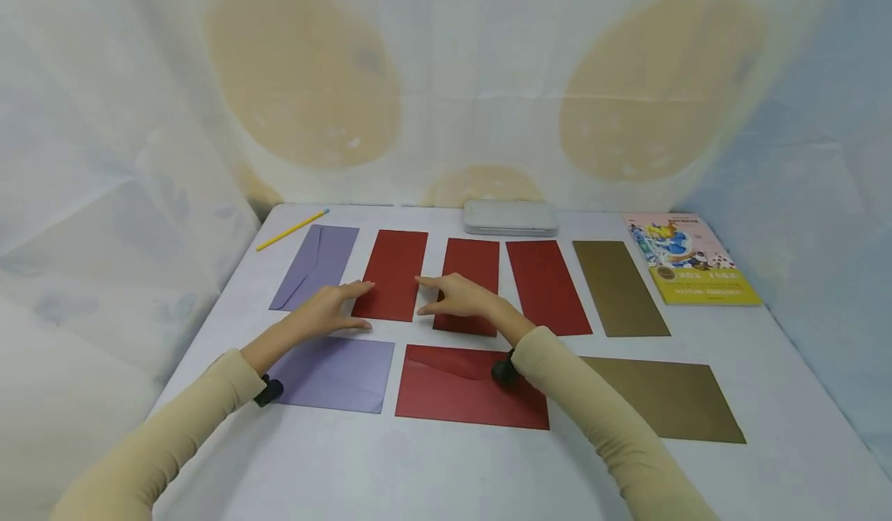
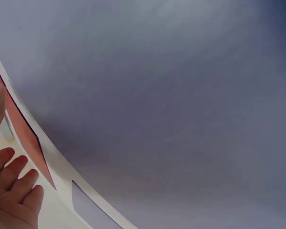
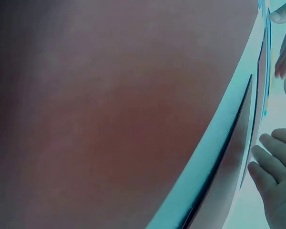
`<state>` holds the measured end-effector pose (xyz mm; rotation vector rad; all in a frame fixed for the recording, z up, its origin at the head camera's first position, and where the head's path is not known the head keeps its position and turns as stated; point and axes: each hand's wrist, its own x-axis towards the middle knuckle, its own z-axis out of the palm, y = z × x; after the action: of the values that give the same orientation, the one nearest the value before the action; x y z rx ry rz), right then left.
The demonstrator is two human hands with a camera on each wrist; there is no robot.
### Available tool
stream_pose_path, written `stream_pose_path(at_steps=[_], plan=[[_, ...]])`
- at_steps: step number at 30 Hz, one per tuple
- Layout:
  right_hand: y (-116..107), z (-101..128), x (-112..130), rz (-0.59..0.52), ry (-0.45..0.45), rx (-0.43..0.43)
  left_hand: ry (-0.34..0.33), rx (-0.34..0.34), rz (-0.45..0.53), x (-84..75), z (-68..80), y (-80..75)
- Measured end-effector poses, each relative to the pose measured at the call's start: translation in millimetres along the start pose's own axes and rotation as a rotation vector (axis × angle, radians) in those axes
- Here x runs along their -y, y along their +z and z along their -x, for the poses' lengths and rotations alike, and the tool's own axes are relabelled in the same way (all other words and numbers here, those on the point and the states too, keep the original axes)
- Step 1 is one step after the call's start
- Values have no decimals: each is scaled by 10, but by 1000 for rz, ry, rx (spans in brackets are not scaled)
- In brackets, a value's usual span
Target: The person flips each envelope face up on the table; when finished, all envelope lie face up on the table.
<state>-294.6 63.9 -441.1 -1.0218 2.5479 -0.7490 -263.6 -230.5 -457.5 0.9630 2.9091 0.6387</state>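
Note:
My left hand (image 1: 324, 310) reaches over the table, its fingertips at the left edge of an upright red envelope (image 1: 397, 273). Facing it from the other side, my right hand (image 1: 460, 296) has its fingertips by that envelope's right edge. Whether they touch it I cannot tell. In both wrist views the fingers are spread and hold nothing. Beneath the right hand lies a second red envelope (image 1: 477, 262), partly covered. A lilac envelope (image 1: 324, 262) stands left of the left hand, and another lilac envelope (image 1: 348, 378) lies sideways under that wrist.
A sideways red envelope (image 1: 453, 397) lies nearer, with a gold envelope (image 1: 676, 401) to its right. Further right in the back row are a third red envelope (image 1: 547, 281) and a gold one. Behind stand a pencil (image 1: 293, 229), a pale flat case (image 1: 511, 215) and books (image 1: 697, 262).

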Motion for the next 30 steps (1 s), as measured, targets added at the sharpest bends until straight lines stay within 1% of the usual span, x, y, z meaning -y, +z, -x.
stream_pose_path(at_steps=[4, 6, 12, 15, 19, 26, 30], plan=[[6, -45, -3, 4, 12, 22, -44, 55, -63, 31, -99, 26], [14, -67, -3, 8, 19, 30, -58, 70, -79, 46, -129, 42], [29, -93, -2, 27, 44, 33, -65, 54, -74, 65, -174, 70], [30, -86, 3, 29, 52, 36, -46, 39, -77, 63, -184, 70], [35, -81, 26, 17, 30, 40, -15, 19, -92, 63, -183, 61], [46, -88, 44, 20, -6, 36, 68, 39, -166, 71, -175, 52], [40, -98, 50, -1, -12, 4, 88, 41, -181, 91, -159, 49]])
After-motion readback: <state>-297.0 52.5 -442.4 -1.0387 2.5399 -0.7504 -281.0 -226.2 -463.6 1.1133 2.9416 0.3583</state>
